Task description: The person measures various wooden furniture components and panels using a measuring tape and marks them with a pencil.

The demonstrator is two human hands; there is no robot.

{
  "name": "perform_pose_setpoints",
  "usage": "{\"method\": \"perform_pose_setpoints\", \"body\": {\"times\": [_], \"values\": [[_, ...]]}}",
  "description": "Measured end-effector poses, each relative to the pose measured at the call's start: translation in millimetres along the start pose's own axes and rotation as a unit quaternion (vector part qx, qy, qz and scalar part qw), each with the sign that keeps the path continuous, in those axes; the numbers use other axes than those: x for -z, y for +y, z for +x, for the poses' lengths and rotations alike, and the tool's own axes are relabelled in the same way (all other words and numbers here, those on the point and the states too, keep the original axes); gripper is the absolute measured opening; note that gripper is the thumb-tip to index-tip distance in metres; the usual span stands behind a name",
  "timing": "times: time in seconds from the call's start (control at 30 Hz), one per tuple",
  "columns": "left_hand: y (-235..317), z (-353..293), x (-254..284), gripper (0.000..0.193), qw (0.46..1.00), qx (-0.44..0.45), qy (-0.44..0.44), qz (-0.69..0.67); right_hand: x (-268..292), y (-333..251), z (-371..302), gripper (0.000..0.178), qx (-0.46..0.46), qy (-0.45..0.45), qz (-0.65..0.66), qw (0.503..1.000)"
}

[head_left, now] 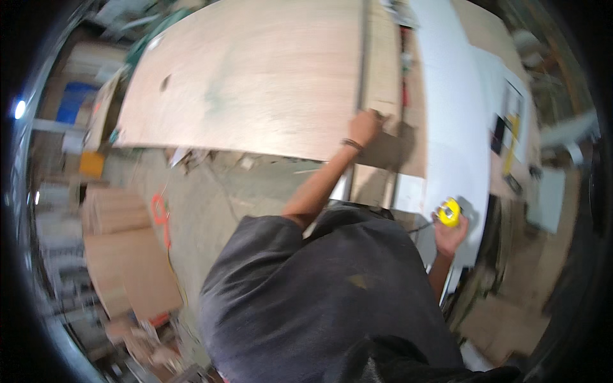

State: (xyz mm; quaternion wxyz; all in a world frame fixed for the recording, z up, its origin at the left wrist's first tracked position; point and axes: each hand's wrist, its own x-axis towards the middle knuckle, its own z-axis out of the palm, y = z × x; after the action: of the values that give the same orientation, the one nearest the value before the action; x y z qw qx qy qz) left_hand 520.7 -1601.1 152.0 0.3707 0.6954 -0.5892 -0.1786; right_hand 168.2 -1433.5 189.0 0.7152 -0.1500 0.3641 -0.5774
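My left hand [366, 127], with a dark band at the wrist, is closed over a long pale wooden strip [382, 76]. Its fingers are curled together, and what they may be pinching is too small to make out. Just left of that hand lies a large light plywood sheet [255, 76], a dark edge running between sheet and strip. Lower on the right, my right hand [452, 236] grips a yellow tape measure [449, 212] above the white part of the table. A thin dark line runs from near the tape measure toward my body.
A white board [453, 96] spans the table's right side. Farther right lie a yellow ruler-like strip [512, 143] and a small black object [498, 134]. On the floor at left are brown panels [131, 274] and an orange-red object [159, 210].
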Motion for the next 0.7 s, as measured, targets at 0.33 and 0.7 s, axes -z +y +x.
{"method": "perform_pose_setpoints", "body": {"times": [0.33, 0.7], "values": [[-150.1, 73.3, 52.2, 0.062, 0.985, 0.130, -0.082, -0.074, 72.0, 112.5, -121.2, 0.030, 0.231, 0.504, -0.236, 0.798], [-37.0, 32.9, -53.3, 0.053, 0.949, -0.257, -0.180, 0.014, 91.1, 149.1, -76.6, 0.029, 0.273, 0.446, 0.016, 0.852]]}}
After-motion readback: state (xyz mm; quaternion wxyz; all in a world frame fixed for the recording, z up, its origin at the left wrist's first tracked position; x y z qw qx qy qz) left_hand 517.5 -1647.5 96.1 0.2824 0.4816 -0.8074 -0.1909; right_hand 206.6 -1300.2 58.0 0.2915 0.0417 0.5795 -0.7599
